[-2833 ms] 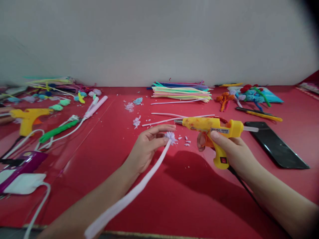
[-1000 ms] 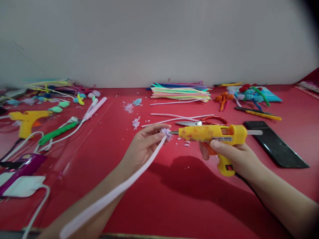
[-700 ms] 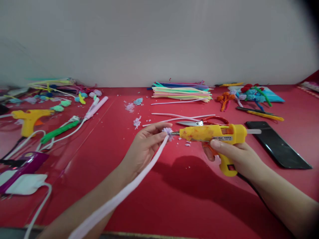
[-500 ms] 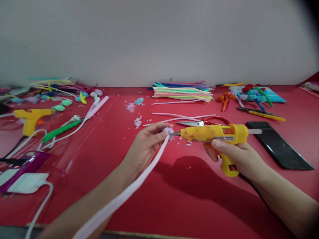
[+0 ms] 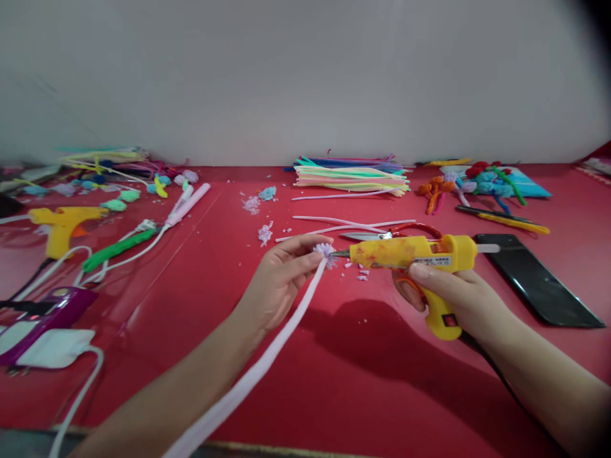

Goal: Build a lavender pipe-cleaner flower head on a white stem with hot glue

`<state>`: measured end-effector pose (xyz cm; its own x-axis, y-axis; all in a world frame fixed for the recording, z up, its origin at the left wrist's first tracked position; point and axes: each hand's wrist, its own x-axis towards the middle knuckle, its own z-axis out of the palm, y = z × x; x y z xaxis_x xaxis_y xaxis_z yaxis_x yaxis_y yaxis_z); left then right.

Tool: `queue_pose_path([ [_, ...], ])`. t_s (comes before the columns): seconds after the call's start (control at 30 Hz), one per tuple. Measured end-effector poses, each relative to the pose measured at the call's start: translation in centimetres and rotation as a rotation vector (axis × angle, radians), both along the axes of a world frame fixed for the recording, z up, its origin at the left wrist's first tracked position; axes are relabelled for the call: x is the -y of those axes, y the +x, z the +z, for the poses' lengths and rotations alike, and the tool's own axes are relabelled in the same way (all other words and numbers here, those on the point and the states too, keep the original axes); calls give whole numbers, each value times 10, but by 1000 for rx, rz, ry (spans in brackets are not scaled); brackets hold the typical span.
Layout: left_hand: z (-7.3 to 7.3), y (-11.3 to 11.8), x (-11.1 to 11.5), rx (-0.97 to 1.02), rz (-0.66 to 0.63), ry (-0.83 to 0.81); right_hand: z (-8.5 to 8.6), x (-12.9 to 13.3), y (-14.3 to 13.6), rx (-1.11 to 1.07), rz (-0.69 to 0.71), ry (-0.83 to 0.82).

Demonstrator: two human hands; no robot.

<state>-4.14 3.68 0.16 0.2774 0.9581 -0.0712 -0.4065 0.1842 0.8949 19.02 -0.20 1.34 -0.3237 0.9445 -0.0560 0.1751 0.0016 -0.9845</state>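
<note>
Between thumb and fingers, my left hand [image 5: 289, 273] pinches a small lilac fringed flower piece [image 5: 325, 253]. A long pale lilac pipe cleaner [image 5: 277, 350] runs from the flower down toward the bottom edge. My right hand [image 5: 443, 292] is wrapped round the handle of a yellow glue gun [image 5: 405, 253]. The gun points left, and its metal nozzle meets the flower. A clear glue stick [image 5: 489, 248] sticks out of its back end. Red-handled scissors [image 5: 417, 229] lie just behind the gun. Lilac scraps [image 5: 265, 233] are scattered on the red table [image 5: 191, 318].
Bundled pipe cleaners [image 5: 351, 177] lie at the back. A black phone [image 5: 537, 280] and a yellow cutter [image 5: 513, 222] are at right, near coloured pipe-cleaner flowers [image 5: 489, 181]. At left are another yellow glue gun [image 5: 64, 222], a purple power strip [image 5: 57, 312] and white cables.
The glue gun and my right hand have shifted very slightly to the right. The pipe cleaner's near end has swung a little to the right. My left hand keeps its pinch.
</note>
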Motion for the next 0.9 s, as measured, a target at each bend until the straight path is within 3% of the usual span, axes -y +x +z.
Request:
queue_pose_path([
  [0.47, -2, 0, -1, 23, -10, 10, -13, -2, 6, -49, 7, 36],
  [0.73, 0, -1, 1, -20, 10, 2, -12, -2, 3, -63, -1, 17],
  [0.9, -1, -1, 0, -123, 75, 147, -8, 1, 1, -6, -58, -16],
])
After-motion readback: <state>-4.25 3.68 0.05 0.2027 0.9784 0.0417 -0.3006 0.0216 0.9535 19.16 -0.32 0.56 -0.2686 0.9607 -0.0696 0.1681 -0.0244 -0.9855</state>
